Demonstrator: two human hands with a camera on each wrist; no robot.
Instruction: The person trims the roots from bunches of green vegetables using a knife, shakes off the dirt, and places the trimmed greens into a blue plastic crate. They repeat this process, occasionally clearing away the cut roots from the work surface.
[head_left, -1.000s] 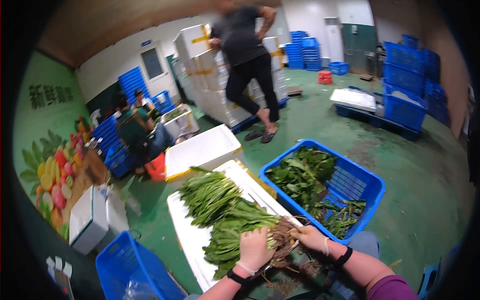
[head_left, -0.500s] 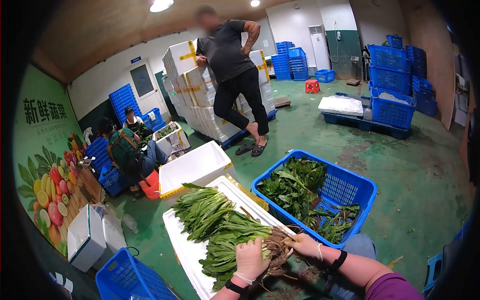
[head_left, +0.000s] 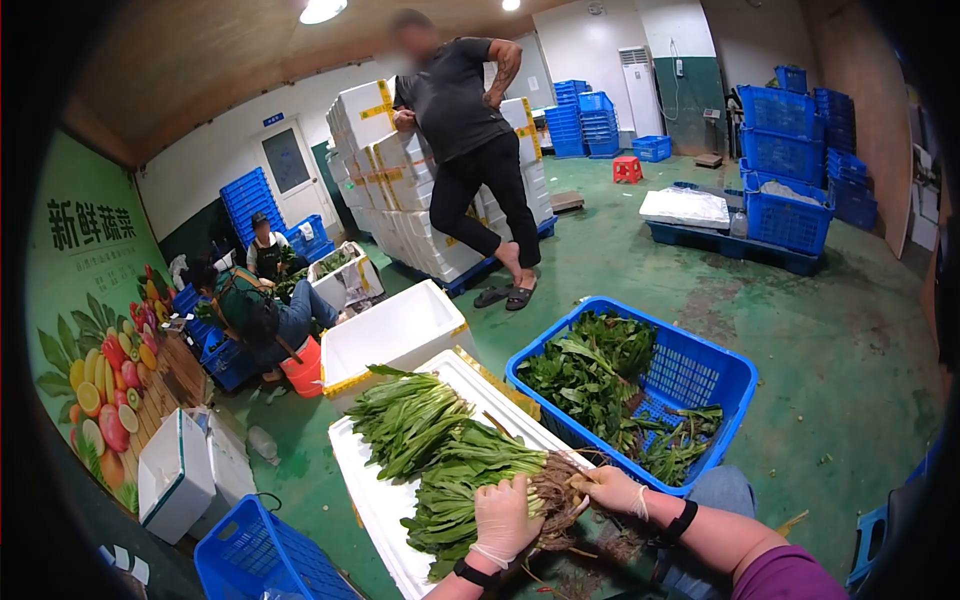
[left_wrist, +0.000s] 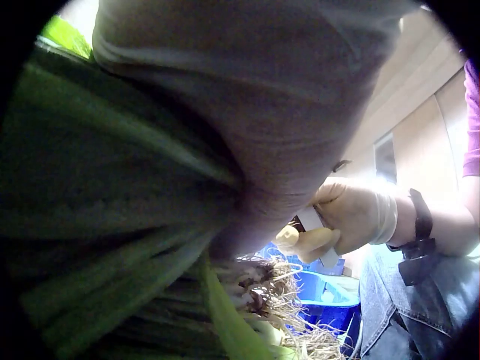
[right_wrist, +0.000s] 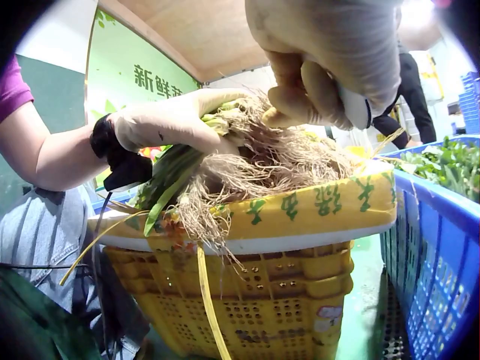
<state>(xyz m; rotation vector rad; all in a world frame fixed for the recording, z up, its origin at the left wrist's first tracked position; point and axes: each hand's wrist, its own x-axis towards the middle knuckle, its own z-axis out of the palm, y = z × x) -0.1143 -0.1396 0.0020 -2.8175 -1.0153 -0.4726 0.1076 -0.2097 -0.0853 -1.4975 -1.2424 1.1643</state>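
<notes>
My left hand (head_left: 503,520) grips a bunch of long leafy greens (head_left: 455,480) near its root end. The bunch lies on a white foam lid (head_left: 375,490), and its tangled brown roots (right_wrist: 277,154) stick out past that hand. Right at these roots is my right hand (head_left: 612,490), its fingers curled around a small white object (right_wrist: 355,109); I cannot tell its kind, as the fingers mostly hide it. Both hands wear thin pale gloves. Farther up the lid lies another bunch of greens (head_left: 405,420).
A blue basket (head_left: 735,400) with loose leaves stands right of the lid, a white foam box (head_left: 390,345) beyond it. Under the lid is a yellow crate (right_wrist: 247,300). Another blue basket (head_left: 265,545) sits at lower left. One person (head_left: 465,110) stands ahead; others sit at left.
The head view tilted up after the first frame, then stayed nearly still. Both hands remain at the bunch with little visible movement. A seated person at the left has shifted slightly.
</notes>
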